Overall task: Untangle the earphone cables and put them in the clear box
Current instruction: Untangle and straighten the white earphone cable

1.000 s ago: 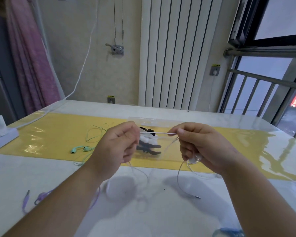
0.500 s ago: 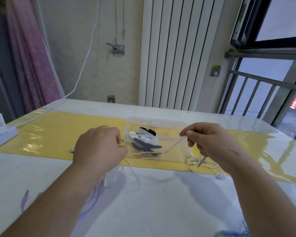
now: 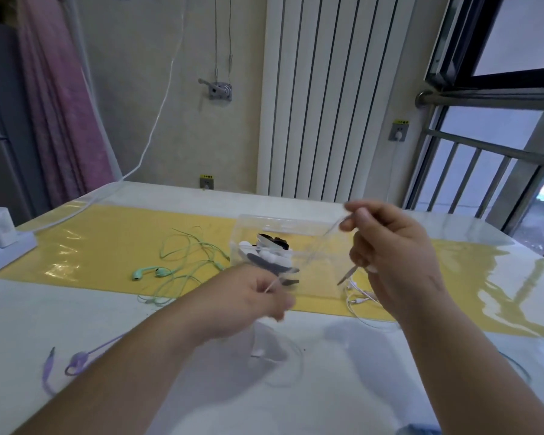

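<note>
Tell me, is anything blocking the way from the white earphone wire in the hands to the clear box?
Nothing visible blocks it. The thin white earphone cable stretches between the left hand and right hand, just in front of the clear plastic box, whose top looks open. Black and white earphones already sit inside.

A white ribbed radiator [image 3: 321, 95] stands behind the glossy counter [image 3: 453, 227], pink curtain [image 3: 60, 98] to its left, barred window [image 3: 496, 171] right.

White earphone cable [image 3: 314, 252] taut above clear box [image 3: 324, 233] of black and white earphones.
</note>
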A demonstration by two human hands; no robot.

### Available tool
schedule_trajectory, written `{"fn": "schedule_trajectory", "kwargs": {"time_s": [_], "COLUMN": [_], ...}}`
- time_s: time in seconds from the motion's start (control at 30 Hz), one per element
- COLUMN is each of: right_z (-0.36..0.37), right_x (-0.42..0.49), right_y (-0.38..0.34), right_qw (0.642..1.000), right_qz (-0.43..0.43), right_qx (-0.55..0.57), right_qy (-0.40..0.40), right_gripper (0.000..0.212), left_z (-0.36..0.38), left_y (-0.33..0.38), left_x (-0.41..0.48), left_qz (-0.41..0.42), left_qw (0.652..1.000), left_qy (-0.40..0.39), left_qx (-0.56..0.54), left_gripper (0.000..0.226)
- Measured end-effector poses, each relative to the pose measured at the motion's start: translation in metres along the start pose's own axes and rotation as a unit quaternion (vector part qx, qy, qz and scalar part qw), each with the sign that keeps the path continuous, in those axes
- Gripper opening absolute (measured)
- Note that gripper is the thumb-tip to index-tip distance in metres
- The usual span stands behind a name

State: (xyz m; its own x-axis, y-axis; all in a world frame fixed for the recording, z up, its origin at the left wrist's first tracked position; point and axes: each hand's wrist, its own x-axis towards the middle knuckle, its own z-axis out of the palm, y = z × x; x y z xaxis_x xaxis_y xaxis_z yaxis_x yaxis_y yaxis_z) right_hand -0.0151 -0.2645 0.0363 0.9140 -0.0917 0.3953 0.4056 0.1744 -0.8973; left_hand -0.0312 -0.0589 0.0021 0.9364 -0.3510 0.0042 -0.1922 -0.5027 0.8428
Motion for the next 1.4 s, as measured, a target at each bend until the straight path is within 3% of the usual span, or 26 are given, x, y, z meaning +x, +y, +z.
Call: {"fn": "schedule_trajectory", "kwargs": {"time_s": [0.1, 0.23, 0.37, 0.47, 0.57, 0.67, 0.77, 0.9, 1.03, 1.13, 1.23, 1.3, 1.4], "right_z": [-0.014, -0.022, -0.017, -0.011, -0.007, -0.001, 0.012, 0.025, 0.027, 0.024, 0.018, 0.016, 0.010], "right_x": [0.007, 0.012, 0.009, 0.001, -0.002, -0.003, -0.006, -0.013, -0.017, -0.018, -0.017, -0.015, -0.012], "right_y": [-0.001, 0.005, 0.012, 0.010, 0.010, 0.009, 0.008, 0.013, 0.015, 0.016, 0.017, 0.016, 0.012], "right_qw": [0.984, 0.980, 0.987, 0.929, 0.892, 0.909, 0.938, 0.931, 0.917, 0.910, 0.895, 0.894, 0.885], "right_qz": [0.004, 0.034, 0.088, 0.112, 0.113, 0.142, 0.235, 0.322, 0.342, 0.307, 0.301, 0.311, 0.320], "right_qx": [0.135, 0.114, -0.128, -0.340, -0.419, -0.377, -0.234, -0.136, -0.088, -0.107, -0.146, -0.168, -0.248], "right_qy": [0.114, 0.162, 0.033, -0.094, -0.123, -0.104, -0.099, -0.110, -0.186, -0.258, -0.296, -0.277, -0.229], "right_gripper": [0.020, 0.017, 0.018, 0.011, 0.014, 0.015, 0.014, 0.013, 0.021, 0.007, 0.022, 0.013, 0.020], "left_z": [-0.011, -0.022, -0.027, -0.026, -0.024, -0.021, -0.015, -0.010, -0.006, -0.004, -0.007, -0.010, -0.020], "left_y": [-0.001, 0.000, -0.003, -0.004, -0.001, 0.003, 0.005, 0.004, 0.001, 0.001, 0.001, 0.003, 0.000], "left_x": [0.004, 0.003, 0.000, 0.001, 0.001, 0.001, 0.002, 0.004, 0.008, 0.009, 0.010, 0.010, 0.012], "left_qz": [0.014, 0.000, 0.030, 0.053, 0.076, 0.081, 0.089, 0.078, 0.076, 0.078, 0.075, 0.064, 0.028], "left_qw": [0.990, 0.986, 0.983, 0.965, 0.954, 0.954, 0.949, 0.950, 0.944, 0.941, 0.924, 0.896, 0.831], "left_qy": [0.138, 0.168, 0.120, 0.104, 0.115, 0.145, 0.168, 0.186, 0.209, 0.235, 0.270, 0.287, 0.320], "left_qx": [0.014, -0.017, -0.135, -0.236, -0.268, -0.251, -0.252, -0.238, -0.244, -0.230, -0.260, -0.333, -0.454], "left_gripper": [0.038, 0.023, 0.025, 0.019, 0.012, 0.008, 0.013, 0.020, 0.012, 0.010, 0.015, 0.024, 0.026]}}
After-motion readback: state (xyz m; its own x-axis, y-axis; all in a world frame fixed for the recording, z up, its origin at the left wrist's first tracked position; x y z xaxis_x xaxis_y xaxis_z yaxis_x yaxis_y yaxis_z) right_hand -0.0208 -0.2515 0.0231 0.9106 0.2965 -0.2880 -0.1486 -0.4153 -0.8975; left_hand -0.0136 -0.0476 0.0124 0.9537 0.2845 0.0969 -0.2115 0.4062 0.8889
